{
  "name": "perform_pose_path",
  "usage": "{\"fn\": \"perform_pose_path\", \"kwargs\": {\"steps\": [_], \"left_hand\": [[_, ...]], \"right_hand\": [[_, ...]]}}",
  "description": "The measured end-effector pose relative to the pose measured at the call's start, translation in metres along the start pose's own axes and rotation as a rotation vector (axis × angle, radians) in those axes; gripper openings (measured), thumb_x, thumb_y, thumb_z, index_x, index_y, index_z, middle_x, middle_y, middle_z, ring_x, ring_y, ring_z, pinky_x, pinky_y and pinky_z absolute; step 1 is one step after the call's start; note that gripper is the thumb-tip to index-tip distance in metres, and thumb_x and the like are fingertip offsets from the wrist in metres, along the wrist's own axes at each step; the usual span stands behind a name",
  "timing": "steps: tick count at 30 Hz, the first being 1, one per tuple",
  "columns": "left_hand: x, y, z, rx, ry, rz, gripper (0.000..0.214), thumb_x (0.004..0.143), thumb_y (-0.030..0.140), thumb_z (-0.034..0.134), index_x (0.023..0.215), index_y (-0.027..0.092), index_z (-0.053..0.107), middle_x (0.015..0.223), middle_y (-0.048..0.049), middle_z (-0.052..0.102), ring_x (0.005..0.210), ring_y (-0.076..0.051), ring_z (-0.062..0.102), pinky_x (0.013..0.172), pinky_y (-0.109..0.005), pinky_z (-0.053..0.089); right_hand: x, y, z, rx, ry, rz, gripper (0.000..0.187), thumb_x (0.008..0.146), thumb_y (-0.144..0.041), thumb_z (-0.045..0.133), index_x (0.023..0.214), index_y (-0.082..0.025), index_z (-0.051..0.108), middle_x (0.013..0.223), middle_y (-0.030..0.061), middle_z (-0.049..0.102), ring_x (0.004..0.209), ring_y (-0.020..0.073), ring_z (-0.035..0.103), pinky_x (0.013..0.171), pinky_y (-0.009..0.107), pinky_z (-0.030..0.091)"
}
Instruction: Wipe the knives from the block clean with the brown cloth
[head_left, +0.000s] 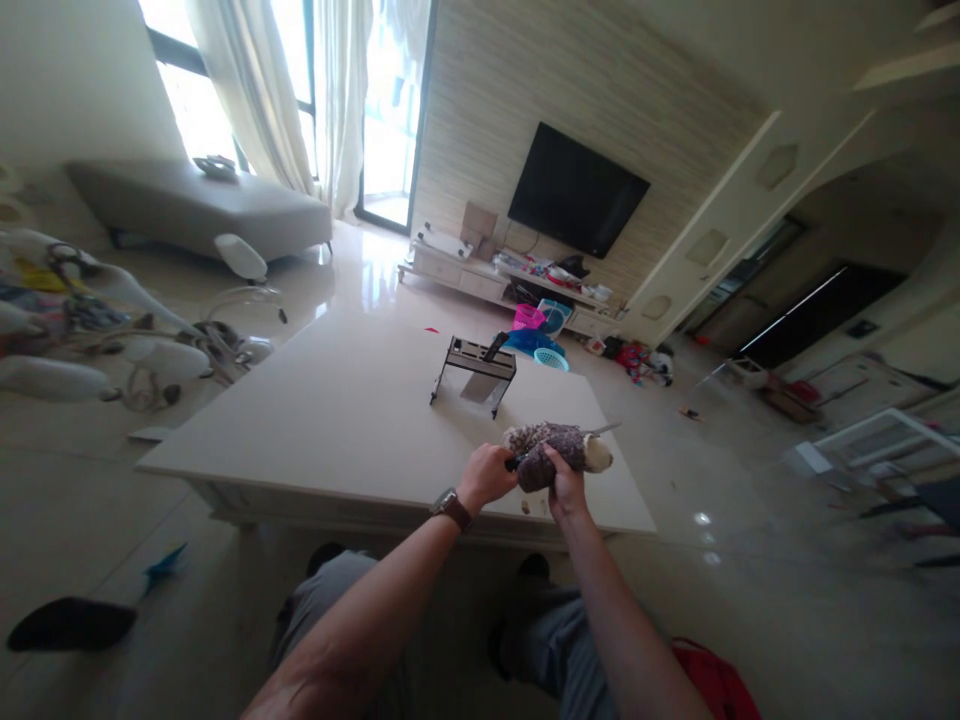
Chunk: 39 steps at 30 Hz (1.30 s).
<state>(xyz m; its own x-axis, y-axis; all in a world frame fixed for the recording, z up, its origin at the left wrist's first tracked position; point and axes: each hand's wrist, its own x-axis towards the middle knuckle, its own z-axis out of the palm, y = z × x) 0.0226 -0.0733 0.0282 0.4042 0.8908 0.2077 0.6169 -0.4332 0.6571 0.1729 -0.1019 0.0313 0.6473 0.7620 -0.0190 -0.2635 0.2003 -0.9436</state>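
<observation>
In the head view, a rough, brown-skinned root that looks like a taro (553,448) is held above the near right part of the white table (322,400). Its right end is pale. My right hand (568,485) is closed around its underside, thumb on the near face. A fist is made by my left hand (486,477) around the black handle of a knife (604,428). The thin blade emerges past the pale end, its middle hidden behind the taro. Small brown scraps (526,507) lie on the tabletop below my hands.
A metal-framed rack (480,365) with a black handle standing in it sits on the table beyond my hands. Behind the table's far edge are a pink basket (529,317) and a light-blue basket (551,358). Gym-like equipment (150,350) stands left, a white-framed piece (885,440) right.
</observation>
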Motion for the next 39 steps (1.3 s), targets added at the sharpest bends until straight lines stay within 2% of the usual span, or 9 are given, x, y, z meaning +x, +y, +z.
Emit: {"fn": "perform_pose_path", "kwargs": {"steps": [7,12,17,22,27,30,34,39], "left_hand": [[-0.022,0.000,0.000,0.008,0.042,0.026,0.026,0.086,0.037,0.064,0.078,0.019,0.081,0.085,-0.0175,0.078,0.081,-0.024,0.072,0.063,-0.031,0.034],[-0.016,-0.002,0.013,0.050,0.022,-0.024,0.025,0.085,0.034,0.063,0.076,0.019,0.080,0.088,-0.0197,0.078,0.079,-0.022,0.071,0.063,-0.032,0.031],[-0.012,0.000,0.020,0.136,-0.008,-0.084,0.026,0.087,0.034,0.060,0.084,0.021,0.082,0.093,-0.0191,0.078,0.083,-0.022,0.070,0.065,-0.032,0.033],[-0.021,0.011,0.006,0.218,-0.046,-0.120,0.027,0.088,0.030,0.058,0.090,0.020,0.083,0.099,-0.0204,0.078,0.086,-0.021,0.071,0.067,-0.032,0.035],[-0.019,0.018,-0.013,0.254,-0.058,-0.171,0.028,0.089,0.032,0.058,0.093,0.019,0.082,0.098,-0.0197,0.078,0.086,-0.022,0.072,0.065,-0.031,0.035],[-0.010,0.005,-0.012,0.205,-0.115,-0.230,0.028,0.089,0.030,0.058,0.092,0.016,0.082,0.096,-0.0196,0.078,0.083,-0.022,0.071,0.062,-0.030,0.036],[0.006,-0.023,-0.005,0.110,-0.170,-0.259,0.030,0.091,0.029,0.056,0.089,0.012,0.082,0.092,-0.0189,0.078,0.077,-0.020,0.069,0.061,-0.028,0.035],[0.017,-0.046,-0.018,0.137,-0.181,-0.217,0.035,0.089,0.037,0.059,0.081,0.011,0.080,0.084,-0.0187,0.076,0.072,-0.018,0.066,0.057,-0.029,0.028]], "right_hand": [[-0.022,-0.001,-0.002,-0.010,-0.002,-0.040,0.056,0.057,-0.027,0.090,0.110,-0.016,0.073,0.108,0.0056,0.078,0.099,0.0221,0.073,0.094,0.039,0.059],[-0.015,0.007,-0.004,0.052,0.013,0.001,0.058,0.056,-0.027,0.090,0.110,-0.015,0.072,0.104,0.0065,0.079,0.098,0.0238,0.073,0.091,0.040,0.060],[-0.002,0.014,0.001,0.119,0.075,0.075,0.058,0.051,-0.025,0.089,0.106,-0.014,0.073,0.104,0.0071,0.079,0.095,0.0242,0.074,0.087,0.039,0.062],[-0.007,0.008,0.010,0.195,0.096,0.145,0.058,0.047,-0.023,0.089,0.102,-0.012,0.074,0.108,0.0102,0.078,0.096,0.0260,0.074,0.089,0.041,0.062],[-0.015,-0.003,0.028,0.233,0.046,0.141,0.057,0.049,-0.024,0.090,0.102,-0.012,0.074,0.106,0.0095,0.079,0.099,0.0266,0.074,0.093,0.043,0.061],[-0.010,0.004,0.041,0.204,0.019,0.113,0.054,0.049,-0.022,0.090,0.100,-0.012,0.075,0.106,0.0087,0.079,0.101,0.0265,0.073,0.098,0.043,0.059],[0.005,0.024,0.052,0.151,-0.031,0.127,0.055,0.047,-0.020,0.090,0.099,-0.013,0.075,0.103,0.0068,0.079,0.099,0.0260,0.073,0.097,0.044,0.060],[0.032,0.032,0.046,0.225,-0.023,0.194,0.050,0.052,-0.020,0.088,0.099,-0.015,0.074,0.098,0.0035,0.079,0.094,0.0214,0.074,0.089,0.037,0.062]]}}
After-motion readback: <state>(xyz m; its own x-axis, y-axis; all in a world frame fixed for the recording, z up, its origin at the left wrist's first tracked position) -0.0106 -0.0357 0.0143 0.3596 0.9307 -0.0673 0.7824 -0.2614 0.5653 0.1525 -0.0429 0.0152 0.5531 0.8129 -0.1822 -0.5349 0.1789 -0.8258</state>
